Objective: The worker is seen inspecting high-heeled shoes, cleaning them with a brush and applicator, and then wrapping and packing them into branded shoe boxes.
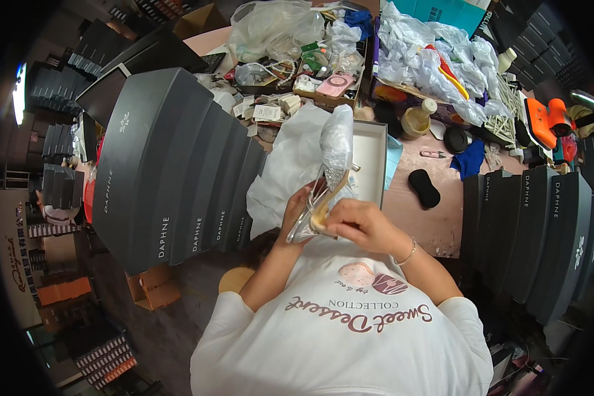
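In front of my chest I hold a silvery shoe [340,187] with a tan inner surface, tilted up. Clear plastic wrap [336,135] covers its upper end. My left hand [296,216] is closed round the shoe's left side, by its shiny silver straps. Bent and pressed together, the fingers of my right hand [363,226] grip the tan lower part; their tips are partly hidden. Just beyond the shoe lies an open box [379,132] with a pale inside. White tissue paper [270,178] spreads left of it, next to my left hand.
Dark grey shoe boxes [155,165] stand in a tall row at left, and more grey boxes [531,231] at right. Behind are a tray of small items [340,99], a crate of crumpled plastic [422,56], a bottle [417,120], small snips [433,154] and a black pad [424,189].
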A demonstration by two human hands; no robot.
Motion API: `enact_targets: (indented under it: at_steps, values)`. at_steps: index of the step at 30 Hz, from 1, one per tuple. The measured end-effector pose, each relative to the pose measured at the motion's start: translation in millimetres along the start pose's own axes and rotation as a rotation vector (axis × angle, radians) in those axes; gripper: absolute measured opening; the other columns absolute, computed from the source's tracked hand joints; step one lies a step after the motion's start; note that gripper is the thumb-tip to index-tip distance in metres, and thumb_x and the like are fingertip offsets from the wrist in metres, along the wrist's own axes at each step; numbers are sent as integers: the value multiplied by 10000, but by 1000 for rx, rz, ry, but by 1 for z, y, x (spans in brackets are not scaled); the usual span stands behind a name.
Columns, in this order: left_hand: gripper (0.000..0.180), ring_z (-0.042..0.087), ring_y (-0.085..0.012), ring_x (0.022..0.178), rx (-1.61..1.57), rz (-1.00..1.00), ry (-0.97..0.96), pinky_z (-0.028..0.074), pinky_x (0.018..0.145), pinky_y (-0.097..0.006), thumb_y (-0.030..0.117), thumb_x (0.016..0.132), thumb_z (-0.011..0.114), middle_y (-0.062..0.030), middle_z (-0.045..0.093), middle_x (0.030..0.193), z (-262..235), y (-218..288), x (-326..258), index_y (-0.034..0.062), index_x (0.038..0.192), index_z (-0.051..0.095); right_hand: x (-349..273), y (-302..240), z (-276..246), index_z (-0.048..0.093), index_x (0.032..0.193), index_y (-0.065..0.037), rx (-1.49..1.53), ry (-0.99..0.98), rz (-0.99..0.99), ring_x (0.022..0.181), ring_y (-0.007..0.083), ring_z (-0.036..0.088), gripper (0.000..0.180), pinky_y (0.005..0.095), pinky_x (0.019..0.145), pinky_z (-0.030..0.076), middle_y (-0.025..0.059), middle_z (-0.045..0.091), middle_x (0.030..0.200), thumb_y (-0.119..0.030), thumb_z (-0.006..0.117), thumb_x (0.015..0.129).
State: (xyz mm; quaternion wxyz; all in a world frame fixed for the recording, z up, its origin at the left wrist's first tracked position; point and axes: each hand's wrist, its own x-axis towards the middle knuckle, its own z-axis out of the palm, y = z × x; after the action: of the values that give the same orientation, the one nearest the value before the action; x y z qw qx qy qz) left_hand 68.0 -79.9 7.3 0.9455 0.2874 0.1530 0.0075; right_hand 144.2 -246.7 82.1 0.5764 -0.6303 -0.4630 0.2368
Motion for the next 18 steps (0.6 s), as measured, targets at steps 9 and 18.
enact_targets:
  at_steps: [9, 18]
  values:
    - [470, 571, -95, 534, 28, -42, 325, 457, 436, -180, 332, 944, 514, -109, 631, 797, 35, -2, 14, -54, 1213, 497, 0, -34, 2, 649, 982, -40, -400, 269, -152, 728, 220, 598, 233, 315, 616, 492, 74, 576, 836, -23, 674, 751]
    - [387, 510, -122, 454, -108, -42, 88, 414, 403, -208, 297, 941, 529, -111, 580, 715, 7, 15, 21, 9, 1199, 508, -6, -30, 11, 545, 1169, -75, -552, 9, -49, 712, 239, 609, 362, 347, 583, 507, 74, 556, 907, -134, 594, 815]
